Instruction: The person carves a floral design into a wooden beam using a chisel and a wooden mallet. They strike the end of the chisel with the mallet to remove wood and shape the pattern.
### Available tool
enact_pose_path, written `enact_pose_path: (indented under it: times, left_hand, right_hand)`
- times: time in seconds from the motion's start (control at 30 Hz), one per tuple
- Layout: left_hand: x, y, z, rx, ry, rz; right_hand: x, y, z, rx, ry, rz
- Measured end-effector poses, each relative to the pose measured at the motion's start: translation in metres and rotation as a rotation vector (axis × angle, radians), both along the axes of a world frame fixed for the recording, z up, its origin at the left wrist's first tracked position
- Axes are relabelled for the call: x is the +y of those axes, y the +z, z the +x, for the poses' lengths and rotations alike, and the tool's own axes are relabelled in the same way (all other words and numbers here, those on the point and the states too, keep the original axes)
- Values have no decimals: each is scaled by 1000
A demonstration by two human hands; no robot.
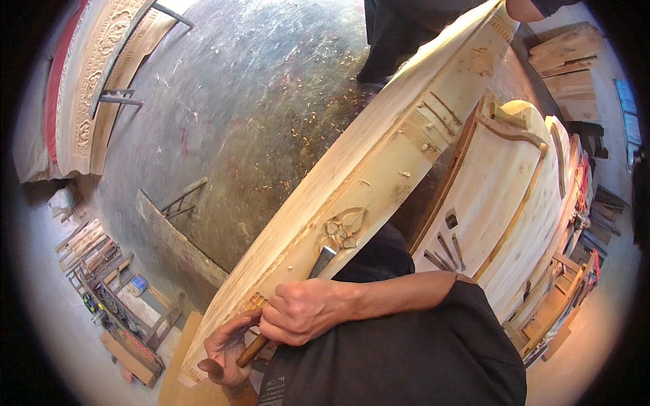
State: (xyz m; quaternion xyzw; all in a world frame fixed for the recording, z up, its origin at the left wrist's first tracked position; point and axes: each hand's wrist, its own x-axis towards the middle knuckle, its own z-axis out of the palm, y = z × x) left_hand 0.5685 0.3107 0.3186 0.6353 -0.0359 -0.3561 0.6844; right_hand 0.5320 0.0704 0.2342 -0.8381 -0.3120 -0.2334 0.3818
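Observation:
A long pale wooden beam (pixel 378 170) runs diagonally before me, from the lower left to the upper right. My right hand (pixel 304 310) is closed around the wooden handle of a chisel (pixel 321 263), whose broad steel blade points up and away. Its bright edge is just below a carved flower-and-leaf relief (pixel 344 231) on the beam's face; contact is not clear. My left hand (pixel 231 347) is cupped by the handle's butt end with thumb and fingers apart, its fingertips beside my right fist. A small patch of notched carving (pixel 255 302) is partly covered by the hands.
Several chisels (pixel 447 252) and a small dark block (pixel 451 221) lie on a pale wooden panel (pixel 487 193) at right. Another person's dark-clothed leg (pixel 388 35) is by the far end. Carved boards (pixel 109 45) rest on supports at upper left. Shavings (pixel 325 111) litter the floor.

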Motion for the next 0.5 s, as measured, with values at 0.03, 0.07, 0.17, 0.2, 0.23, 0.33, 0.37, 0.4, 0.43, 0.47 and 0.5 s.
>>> enact_pose_path:
  times: [0.03, 0.07, 0.17, 0.2, 0.23, 0.33, 0.37, 0.4, 0.43, 0.47, 0.5]
  left_hand:
    - [0, -2, -6, 15, 22, -23]
    - [-2, -3, -12, 7, 45, -32]
    - [-5, -3, -19, -14, 56, -4]
    - [-6, -2, -20, 2, 79, 28]
    - [-8, 0, -22, 18, 102, 61]
    - [-12, 1, -30, 42, 146, 109]
    - [-13, 2, -33, 45, 156, 117]
    - [-15, 2, -35, 51, 177, 105]
    - [-16, 2, -36, 57, 199, 93]
    - [-17, 2, -37, 63, 220, 80]
    - [-16, 0, -38, 32, 203, 81]
  right_hand:
    - [0, -1, -2, 15, 21, 11]
    - [1, -2, -4, 30, 41, 22]
    - [0, -5, -7, 52, 68, 38]
    - [-1, -6, -7, 53, 71, 40]
    - [-2, -7, -8, 41, 64, 49]
    - [-2, -10, -9, 12, 60, 49]
    - [-2, -12, -10, 8, 68, 29]
    - [-2, -12, -11, 6, 76, 9]
    - [-2, -12, -11, 8, 83, 12]
    - [-4, -11, -10, 11, 91, 15]
    - [-5, -11, -10, 14, 97, 18]
